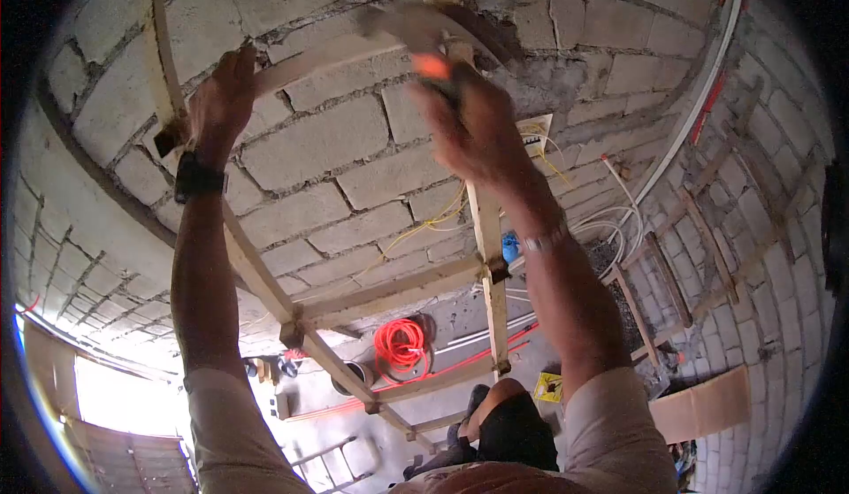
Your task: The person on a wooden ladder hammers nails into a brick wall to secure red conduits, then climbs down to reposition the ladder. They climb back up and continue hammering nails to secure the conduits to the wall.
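My right hand (469,122) is closed around the black-and-orange handle of a hammer (432,64), whose grey head is smeared by motion. The hammer is raised in front of the block wall, over the upper right part of a wooden ladder (389,286). On the left, my left hand (223,103), with a dark watch on its wrist, is closed at the left end of the ladder's upper rung (327,61), beside the left rail. What its fingers wrap is partly hidden.
Behind the ladder stands a grey block wall (309,153). Yellow wires hang from a wall box (535,131). On the floor lie a coil of orange tubing (400,345), a black bucket (354,377) and a yellow box (548,387). A white conduit (690,131) climbs the right corner.
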Available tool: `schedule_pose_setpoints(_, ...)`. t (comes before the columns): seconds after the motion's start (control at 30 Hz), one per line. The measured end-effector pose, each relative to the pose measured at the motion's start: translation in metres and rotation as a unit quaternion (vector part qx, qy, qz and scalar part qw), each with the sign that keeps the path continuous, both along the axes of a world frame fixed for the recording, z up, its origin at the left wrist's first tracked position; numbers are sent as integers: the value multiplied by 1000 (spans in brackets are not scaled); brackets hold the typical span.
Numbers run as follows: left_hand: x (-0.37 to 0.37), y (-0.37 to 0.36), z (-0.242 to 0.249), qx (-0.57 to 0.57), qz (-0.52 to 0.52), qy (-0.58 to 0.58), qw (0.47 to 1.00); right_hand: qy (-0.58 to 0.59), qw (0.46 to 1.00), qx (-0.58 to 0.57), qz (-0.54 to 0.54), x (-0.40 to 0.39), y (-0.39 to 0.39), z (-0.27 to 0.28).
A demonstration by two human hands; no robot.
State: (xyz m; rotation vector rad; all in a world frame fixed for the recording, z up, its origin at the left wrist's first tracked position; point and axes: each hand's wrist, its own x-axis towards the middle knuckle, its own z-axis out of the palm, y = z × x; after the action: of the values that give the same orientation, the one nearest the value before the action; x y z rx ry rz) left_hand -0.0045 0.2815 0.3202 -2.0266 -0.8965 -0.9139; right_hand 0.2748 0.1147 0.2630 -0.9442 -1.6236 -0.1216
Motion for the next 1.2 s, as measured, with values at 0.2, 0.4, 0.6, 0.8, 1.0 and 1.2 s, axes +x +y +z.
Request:
schedule_pose_setpoints(0.2,-2,0,-1,9,-8,-7,1000,-122,992,-16,18,-11,116,78)
schedule_pose_setpoints(0.4,15,-20,16,-75,-1,-60,995,-150,985,-86,-21,-11,134,84)
schedule_pose_setpoints(0.6,18,-26,30,-107,34,-45,993,-211,952,-216,57,2,151,114)
schedule_pose_setpoints(0.8,20,-31,47,-130,35,-1,991,-115,914,-383,72,2,139,130)
schedule_pose_setpoints(1.0,17,-27,41,-196,81,-69,975,-87,937,-325,91,1,140,125)
schedule_pose_setpoints(1.2,10,-21,37,-216,-33,-142,965,-90,902,-417,59,-2,138,129)
